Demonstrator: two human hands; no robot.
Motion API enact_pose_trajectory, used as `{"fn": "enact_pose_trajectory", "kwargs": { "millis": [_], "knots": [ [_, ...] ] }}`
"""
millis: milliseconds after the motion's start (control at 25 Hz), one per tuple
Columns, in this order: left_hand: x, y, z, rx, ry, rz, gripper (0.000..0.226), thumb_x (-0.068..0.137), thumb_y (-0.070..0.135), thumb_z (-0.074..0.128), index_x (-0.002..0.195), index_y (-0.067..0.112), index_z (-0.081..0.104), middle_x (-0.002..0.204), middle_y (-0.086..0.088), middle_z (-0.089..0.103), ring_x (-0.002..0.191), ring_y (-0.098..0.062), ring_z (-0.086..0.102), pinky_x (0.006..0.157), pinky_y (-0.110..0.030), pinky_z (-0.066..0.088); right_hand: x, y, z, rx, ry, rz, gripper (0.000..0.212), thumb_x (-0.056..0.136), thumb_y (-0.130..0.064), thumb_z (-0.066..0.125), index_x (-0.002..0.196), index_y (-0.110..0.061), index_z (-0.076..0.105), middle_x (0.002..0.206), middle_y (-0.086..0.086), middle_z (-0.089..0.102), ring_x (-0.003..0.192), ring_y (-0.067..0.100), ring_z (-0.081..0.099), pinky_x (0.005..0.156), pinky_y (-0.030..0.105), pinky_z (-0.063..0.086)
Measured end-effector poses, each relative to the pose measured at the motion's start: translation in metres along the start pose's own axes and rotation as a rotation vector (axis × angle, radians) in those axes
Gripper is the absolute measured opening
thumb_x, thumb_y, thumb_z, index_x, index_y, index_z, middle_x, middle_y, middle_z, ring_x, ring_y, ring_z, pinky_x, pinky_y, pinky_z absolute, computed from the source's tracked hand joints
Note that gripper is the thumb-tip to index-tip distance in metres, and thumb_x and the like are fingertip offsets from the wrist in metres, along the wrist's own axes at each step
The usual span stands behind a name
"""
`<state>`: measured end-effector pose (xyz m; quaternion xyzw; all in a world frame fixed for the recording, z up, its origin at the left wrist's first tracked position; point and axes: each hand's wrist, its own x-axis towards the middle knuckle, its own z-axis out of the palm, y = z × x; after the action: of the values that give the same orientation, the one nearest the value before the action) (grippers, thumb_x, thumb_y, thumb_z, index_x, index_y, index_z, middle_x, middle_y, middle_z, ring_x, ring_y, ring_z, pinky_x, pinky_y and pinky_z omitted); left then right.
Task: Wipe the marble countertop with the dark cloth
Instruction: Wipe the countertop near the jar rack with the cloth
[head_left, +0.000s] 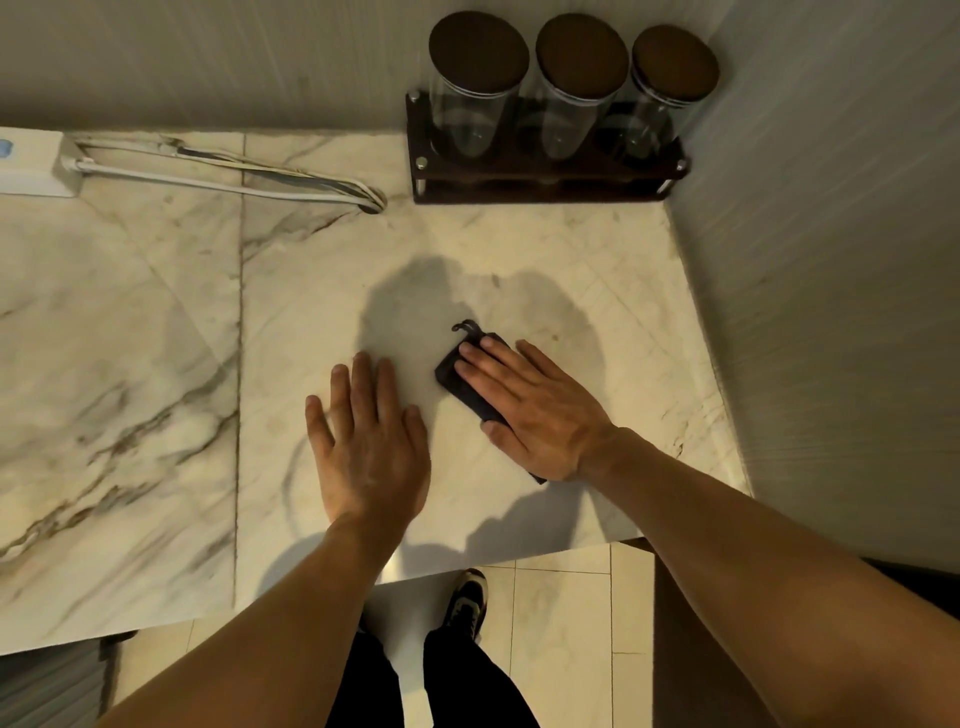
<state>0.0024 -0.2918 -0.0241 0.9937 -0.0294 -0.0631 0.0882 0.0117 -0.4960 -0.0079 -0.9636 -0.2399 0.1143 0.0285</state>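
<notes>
1. Both forearms are bare from wrist to elbow, with no sleeve, watch or ring showing.
2. The left hand (371, 441) and right hand (530, 410) wear no gloves.
3. Below the hands, black trousers (457, 675) cover both legs.
4. Below the right hand, a dark sneaker (467, 603) has pale laces and pale trim.

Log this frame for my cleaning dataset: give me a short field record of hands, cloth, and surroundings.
surface: marble countertop, corner against two walls
cloth: dark cloth, folded, flat on the marble
right hand: right hand pressed flat on the cloth, fingers extended
left hand: left hand flat on bare marble, beside the cloth, not touching it
back corner: three lidded glass jars in a dark rack
back left: power strip with cables
</notes>
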Motion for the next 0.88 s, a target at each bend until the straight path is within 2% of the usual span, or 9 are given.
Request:
{"fn": "enact_pose_trajectory", "kwargs": {
  "millis": [320,480,600,880],
  "knots": [
    [0.001,-0.001,0.001,0.005,0.056,0.020,0.058,0.097,0.037,0.026,0.147,0.009,0.033,0.155,-0.014,0.032,0.145,-0.030,0.021,0.118,-0.050,0.008,0.039,0.025,-0.011,0.002,0.015,0.041,0.066,0.096,-0.042,0.030,0.153,-0.016,0.009,0.162,0.001,0.004,0.148,0.016,-0.003,0.119,0.042,0.005],
    [0.001,-0.001,0.000,-0.022,0.043,0.014,0.059,0.096,0.038,0.026,0.147,0.010,0.032,0.155,-0.013,0.032,0.146,-0.029,0.017,0.118,-0.050,0.005,0.060,0.037,-0.017,0.002,0.022,0.096,0.066,0.096,-0.045,0.023,0.153,-0.019,0.003,0.162,0.000,0.001,0.148,0.015,-0.007,0.120,0.041,0.003],
    [0.002,0.000,-0.002,-0.036,0.023,-0.011,0.059,0.096,0.039,0.028,0.148,0.012,0.031,0.155,-0.012,0.031,0.147,-0.028,0.016,0.118,-0.051,0.005,0.077,0.046,-0.019,0.008,0.034,0.123,0.065,0.097,-0.045,0.025,0.153,-0.021,0.002,0.162,-0.001,0.000,0.147,0.014,-0.007,0.120,0.039,0.002],
    [0.003,0.003,-0.009,-0.030,0.004,-0.034,0.057,0.094,0.036,0.033,0.146,0.013,0.035,0.153,-0.012,0.036,0.144,-0.031,0.025,0.117,-0.052,0.010,0.107,0.057,-0.022,0.067,0.086,0.265,0.064,0.097,-0.043,0.025,0.153,-0.020,0.003,0.162,-0.001,0.002,0.148,0.014,-0.005,0.120,0.042,0.004]
  ]
}}
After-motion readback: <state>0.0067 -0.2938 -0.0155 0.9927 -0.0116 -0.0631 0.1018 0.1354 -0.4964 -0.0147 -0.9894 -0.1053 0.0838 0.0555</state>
